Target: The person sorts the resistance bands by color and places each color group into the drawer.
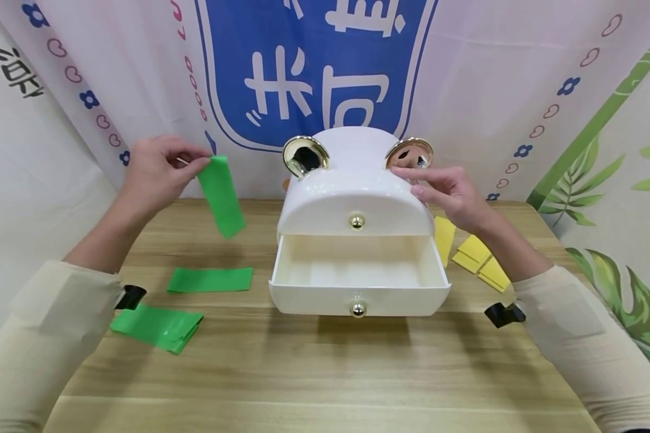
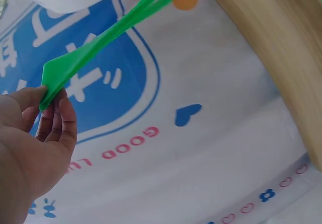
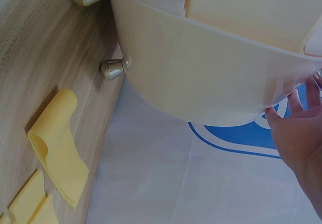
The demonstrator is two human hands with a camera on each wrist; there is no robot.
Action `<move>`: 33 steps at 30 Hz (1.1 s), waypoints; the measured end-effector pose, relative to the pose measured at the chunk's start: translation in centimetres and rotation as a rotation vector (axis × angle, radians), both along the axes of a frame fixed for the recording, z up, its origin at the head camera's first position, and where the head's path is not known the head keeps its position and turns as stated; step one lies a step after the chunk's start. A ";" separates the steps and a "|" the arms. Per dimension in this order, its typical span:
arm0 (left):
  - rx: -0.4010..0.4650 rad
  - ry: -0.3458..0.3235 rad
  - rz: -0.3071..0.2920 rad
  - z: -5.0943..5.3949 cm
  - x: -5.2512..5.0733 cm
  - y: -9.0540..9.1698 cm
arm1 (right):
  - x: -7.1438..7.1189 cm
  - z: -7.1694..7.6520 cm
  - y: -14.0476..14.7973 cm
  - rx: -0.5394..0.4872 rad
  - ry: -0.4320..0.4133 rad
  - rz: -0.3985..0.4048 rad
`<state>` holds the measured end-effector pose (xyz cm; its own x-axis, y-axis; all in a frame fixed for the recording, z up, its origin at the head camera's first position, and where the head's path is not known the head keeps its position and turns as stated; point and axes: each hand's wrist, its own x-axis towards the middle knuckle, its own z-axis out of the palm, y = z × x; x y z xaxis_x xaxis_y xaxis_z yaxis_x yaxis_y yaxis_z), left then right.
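Raised at the left, my left hand point(image 1: 159, 171) pinches one end of a green folded strip point(image 1: 222, 197) between thumb and fingertips. The strip hangs down above the table; its layers part at the far end in the left wrist view. A white storage box point(image 1: 352, 192) with gold ear-like parts stands mid-table, its lower drawer point(image 1: 357, 300) pulled out and nothing visible inside. My right hand point(image 1: 455, 192) touches the box's upper right side, beside the right gold ear point(image 1: 410, 154), fingers fairly straight. In the right wrist view its fingertips rest against the white shell.
On the left of the wooden table point(image 1: 325, 385) lie a flat green strip point(image 1: 210, 279) and a folded green stack point(image 1: 157, 326). Several yellow folded pieces point(image 1: 472, 254) lie right of the box. A printed curtain point(image 1: 482, 90) hangs behind.
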<state>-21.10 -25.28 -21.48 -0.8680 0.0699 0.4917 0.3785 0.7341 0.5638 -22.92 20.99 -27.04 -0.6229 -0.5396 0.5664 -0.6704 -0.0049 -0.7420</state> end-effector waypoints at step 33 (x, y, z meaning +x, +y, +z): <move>0.098 0.268 -0.292 6.8 6.2 7.1 | 0.0 0.0 0.0 -0.003 -0.010 0.001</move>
